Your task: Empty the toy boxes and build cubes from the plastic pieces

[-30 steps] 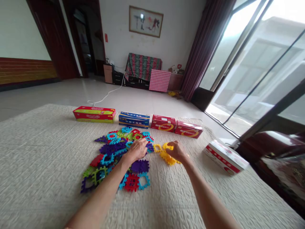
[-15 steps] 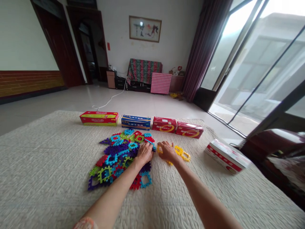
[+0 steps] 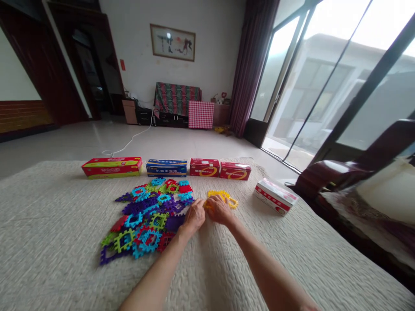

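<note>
My left hand [image 3: 195,214] is at the right edge of a heap of toothed plastic building tiles [image 3: 158,221] in purple, blue, green and red. Its fingers are closed and almost meet those of my right hand; what they hold, if anything, is hidden. My right hand [image 3: 218,209] has its fingers curled down over yellow toothed tiles [image 3: 233,203], gripping one at its fingertips. More of the yellow tiles show behind and to the right of the knuckles. All the tiles lie on a quilted cream cover.
Beyond the tiles stand a red and yellow-green box [image 3: 112,169], a blue box [image 3: 166,168] and two red boxes [image 3: 204,167] in a row. A white and red box [image 3: 275,197] sits at the right. Past the cover's far edge, a white cable [image 3: 128,144] crosses the floor.
My left hand has left the heap's tiles and come rightward to my right hand at the yellow tiles. The view has turned right, so the scene sits further left.
</note>
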Demonstrator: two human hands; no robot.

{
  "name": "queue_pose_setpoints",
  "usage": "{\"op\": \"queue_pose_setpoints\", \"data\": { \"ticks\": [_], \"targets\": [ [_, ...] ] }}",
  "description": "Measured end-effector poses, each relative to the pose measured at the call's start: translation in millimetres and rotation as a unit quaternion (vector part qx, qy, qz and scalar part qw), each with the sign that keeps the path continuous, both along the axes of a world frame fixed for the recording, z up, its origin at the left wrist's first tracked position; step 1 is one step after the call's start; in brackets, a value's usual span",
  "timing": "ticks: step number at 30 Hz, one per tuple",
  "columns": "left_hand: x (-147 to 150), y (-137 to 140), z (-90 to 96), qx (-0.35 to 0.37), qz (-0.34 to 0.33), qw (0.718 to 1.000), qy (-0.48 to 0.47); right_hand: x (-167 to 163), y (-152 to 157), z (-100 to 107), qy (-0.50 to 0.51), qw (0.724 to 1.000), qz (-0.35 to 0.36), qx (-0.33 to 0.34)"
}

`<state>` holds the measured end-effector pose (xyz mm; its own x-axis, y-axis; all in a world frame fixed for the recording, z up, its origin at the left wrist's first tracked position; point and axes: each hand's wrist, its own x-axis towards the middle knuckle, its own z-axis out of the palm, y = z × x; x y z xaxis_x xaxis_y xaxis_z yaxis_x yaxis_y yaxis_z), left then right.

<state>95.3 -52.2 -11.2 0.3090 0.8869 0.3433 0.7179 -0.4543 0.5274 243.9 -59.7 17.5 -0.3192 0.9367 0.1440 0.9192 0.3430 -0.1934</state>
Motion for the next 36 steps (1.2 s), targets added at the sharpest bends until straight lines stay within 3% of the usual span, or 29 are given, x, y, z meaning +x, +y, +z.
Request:
{"op": "queue_pose_setpoints", "data": {
  "ticks": [4, 7, 10, 13, 20, 27, 31, 36],
  "targets": [
    [21.8, 9.5, -13.2, 0.018, 0.033, 0.998, -0.055, 28.2, -4.2, -4.1, 0.083, 0.995, -0.012, 0.062],
    [38.4, 20.2, -20.1, 0.030, 0.059, 0.995, -0.079, 53.2, 4.4, -11.4, 0.185, 0.974, -0.069, 0.110],
    [53.8, 31.5, -24.1, 0.033, 0.083, 0.992, -0.093, 72.5, 18.3, -23.4, 0.244, 0.955, -0.127, 0.112],
    [62.4, 42.2, -25.7, 0.030, 0.095, 0.991, -0.094, 81.3, 28.4, -36.7, 0.241, 0.953, -0.157, 0.094],
    [60.9, 58.6, -22.4, 0.026, 0.134, 0.989, -0.060, 77.8, 27.9, -43.0, 0.155, 0.977, -0.131, 0.070],
    [79.5, 64.8, -24.3, 0.053, 0.127, 0.990, -0.025, 76.4, 27.5, -44.1, 0.185, 0.974, -0.106, 0.078],
    [87.0, 65.9, -29.8, 0.062, 0.116, 0.987, -0.096, 81.3, 28.5, -45.7, 0.274, 0.955, -0.087, 0.075],
    [90.6, 67.8, -35.4, 0.060, 0.094, 0.982, -0.154, 85.8, 29.2, -43.8, 0.392, 0.910, -0.124, 0.055]
  ]
}}
